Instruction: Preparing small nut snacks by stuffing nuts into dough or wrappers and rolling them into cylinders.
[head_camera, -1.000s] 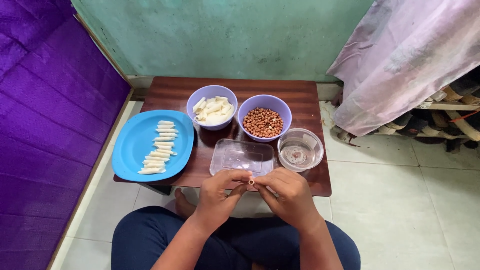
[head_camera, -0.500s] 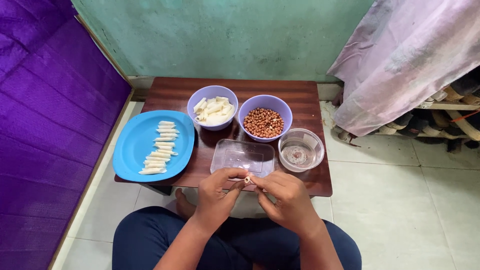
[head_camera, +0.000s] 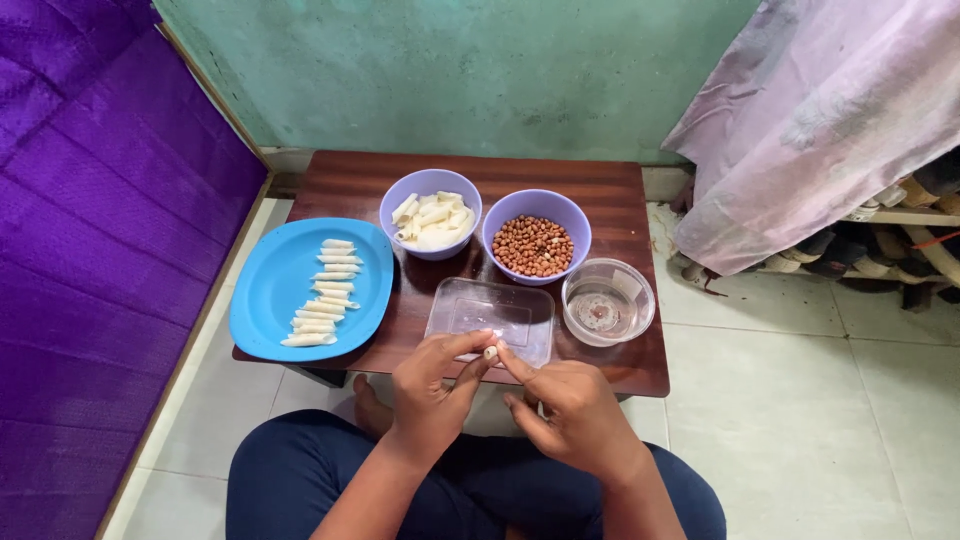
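Pale pasta tube (head_camera: 490, 352) sits pinched between fingertips of left hand (head_camera: 432, 388) and right hand (head_camera: 566, 402), just over the clear rectangular tray (head_camera: 470, 310) beside 2 purple bowls (head_camera: 540, 205).

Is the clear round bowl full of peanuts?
No, the clear round bowl looks empty of peanuts; the peanuts sit in the purple bowl next to it.
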